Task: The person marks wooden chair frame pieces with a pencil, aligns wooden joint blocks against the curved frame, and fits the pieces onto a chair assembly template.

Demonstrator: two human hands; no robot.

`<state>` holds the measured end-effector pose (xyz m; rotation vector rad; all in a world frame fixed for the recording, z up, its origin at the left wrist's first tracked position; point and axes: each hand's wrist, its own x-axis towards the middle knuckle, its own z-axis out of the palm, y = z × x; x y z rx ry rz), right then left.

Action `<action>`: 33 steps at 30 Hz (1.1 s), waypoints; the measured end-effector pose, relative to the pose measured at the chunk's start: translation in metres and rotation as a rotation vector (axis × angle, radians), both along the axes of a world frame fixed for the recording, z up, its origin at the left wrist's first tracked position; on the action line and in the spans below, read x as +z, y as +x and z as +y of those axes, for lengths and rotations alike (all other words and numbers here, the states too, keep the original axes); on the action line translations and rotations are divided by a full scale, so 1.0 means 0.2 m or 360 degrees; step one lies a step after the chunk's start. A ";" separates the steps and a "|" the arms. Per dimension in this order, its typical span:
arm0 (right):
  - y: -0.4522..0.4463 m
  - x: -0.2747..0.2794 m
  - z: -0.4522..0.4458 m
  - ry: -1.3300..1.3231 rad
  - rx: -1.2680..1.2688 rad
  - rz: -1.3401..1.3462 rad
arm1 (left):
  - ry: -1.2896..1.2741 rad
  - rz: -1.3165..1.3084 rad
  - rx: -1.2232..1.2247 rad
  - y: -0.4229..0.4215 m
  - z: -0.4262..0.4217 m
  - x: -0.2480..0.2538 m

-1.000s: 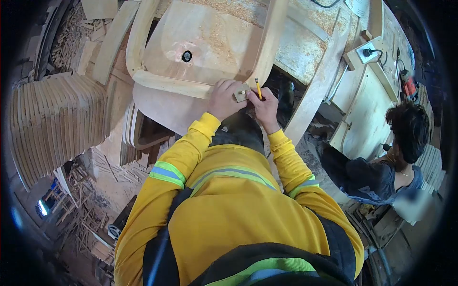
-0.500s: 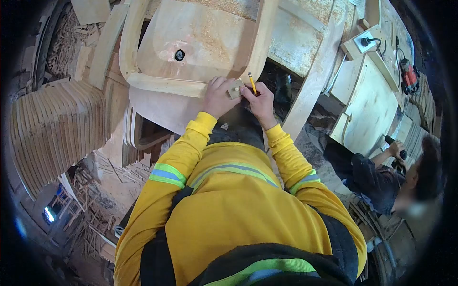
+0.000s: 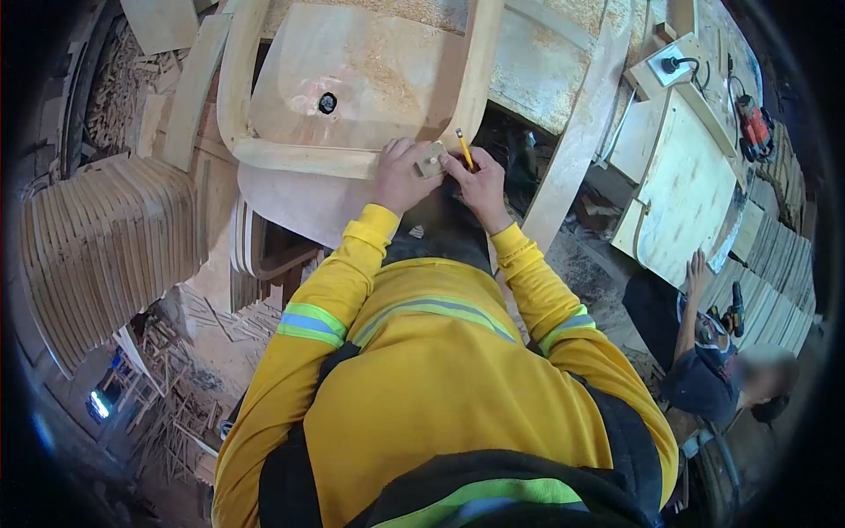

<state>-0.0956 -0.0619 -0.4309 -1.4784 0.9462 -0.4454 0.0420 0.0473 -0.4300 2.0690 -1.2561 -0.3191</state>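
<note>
My left hand (image 3: 400,178) is closed around a small flat wooden block (image 3: 428,162) that has a little pale round spot or peg on its face. Between the fingers of my right hand (image 3: 482,187) a yellow pencil (image 3: 464,150) points up and away, while my right thumb reaches the block's right side. Both hands are at the near edge of a rounded wooden frame (image 3: 304,156), close to its right corner. The frame lies around a pale wooden panel (image 3: 352,57) with a dark round hole. My left fingertips are partly hidden.
Stacked curved wooden pieces (image 3: 110,251) stand at left. On the right are a board (image 3: 685,189), a power socket (image 3: 671,63) and a red power tool (image 3: 754,130). A co-worker (image 3: 704,383) crouches at lower right beside a drill (image 3: 736,310). Wood scraps litter the floor.
My hands keep nearly the same hold on the block and pencil. The co-worker has shifted, let go of the dark drill and now stretches a hand onto the board.
</note>
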 end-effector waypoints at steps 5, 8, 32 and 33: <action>-0.05 0.04 -0.09 0.0128 -0.0292 -0.0146 | -0.0010 0.0006 0.0043 -0.01 0.00 0.01; -0.06 0.09 -0.14 0.0108 -0.0245 -0.0135 | -0.0033 -0.0012 0.0046 -0.01 -0.01 0.01; 0.01 0.01 -0.06 -0.0194 0.0182 0.0041 | -0.0123 -0.0072 -0.0026 0.02 0.03 0.05; 0.01 0.00 -0.06 -0.0204 0.0179 0.0039 | -0.0099 -0.0150 -0.0099 0.02 0.01 0.05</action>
